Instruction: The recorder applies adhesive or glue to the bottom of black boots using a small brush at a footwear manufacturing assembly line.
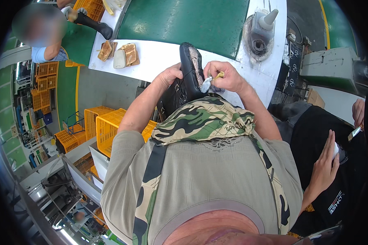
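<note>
A black leather boot point(185, 67) is in my left hand point(171, 75), whose fingers close on its left side. Its bottom is turned partly toward my right and shows a rough, pale pinkish strip. The boot's shaft point(169, 99) hangs down toward my camouflage apron point(200, 118). My right hand point(227, 77) is closed in a pinch on a small yellow-handled tool point(220, 75) with a whitish, wadded end. That pale end meets the lower part of the boot's bottom. I cannot make out the tool's exact kind.
Beyond my hands runs a green belt point(180, 20) beside the white tabletop point(151, 67). Stained blocks point(131, 54) lie at left; a grey bottle with a conical nozzle point(268, 20) stands at right. Yellow crates point(106, 130) are left of me. Co-workers are at far left and right.
</note>
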Demonstrator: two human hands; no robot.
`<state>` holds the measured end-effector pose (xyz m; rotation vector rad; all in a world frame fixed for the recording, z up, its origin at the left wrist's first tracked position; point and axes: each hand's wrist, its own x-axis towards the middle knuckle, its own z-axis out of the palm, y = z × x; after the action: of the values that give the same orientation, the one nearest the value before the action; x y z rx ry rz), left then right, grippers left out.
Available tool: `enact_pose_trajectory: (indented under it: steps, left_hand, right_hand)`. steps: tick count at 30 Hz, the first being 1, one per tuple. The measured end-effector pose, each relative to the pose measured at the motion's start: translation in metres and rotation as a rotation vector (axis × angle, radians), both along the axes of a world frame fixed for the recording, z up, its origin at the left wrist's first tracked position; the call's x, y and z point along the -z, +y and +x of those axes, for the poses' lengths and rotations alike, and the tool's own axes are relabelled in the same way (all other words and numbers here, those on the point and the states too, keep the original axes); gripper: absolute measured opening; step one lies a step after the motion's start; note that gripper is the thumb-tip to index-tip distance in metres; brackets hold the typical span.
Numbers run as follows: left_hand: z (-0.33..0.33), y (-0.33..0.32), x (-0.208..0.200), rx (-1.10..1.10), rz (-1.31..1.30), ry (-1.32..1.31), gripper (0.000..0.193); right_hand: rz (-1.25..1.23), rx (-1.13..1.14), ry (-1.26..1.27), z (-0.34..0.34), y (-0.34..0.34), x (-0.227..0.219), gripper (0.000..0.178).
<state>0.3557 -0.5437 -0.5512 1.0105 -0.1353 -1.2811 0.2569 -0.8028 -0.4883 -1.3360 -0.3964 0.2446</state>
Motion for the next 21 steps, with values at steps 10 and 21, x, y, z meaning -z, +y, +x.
enact_pose_trajectory:
  steps: [10, 21]
  left_hand:
    - [-0.001, 0.013, 0.001, -0.105, 0.003, -0.046, 0.103]
    - [-0.010, 0.049, -0.008, -0.230, 0.046, -0.056, 0.090]
  right_hand:
    - [-0.073, 0.213, 0.056, 0.003, -0.004, 0.020, 0.017]
    - [0.074, 0.272, 0.546, -0.007, 0.029, 0.015, 0.015]
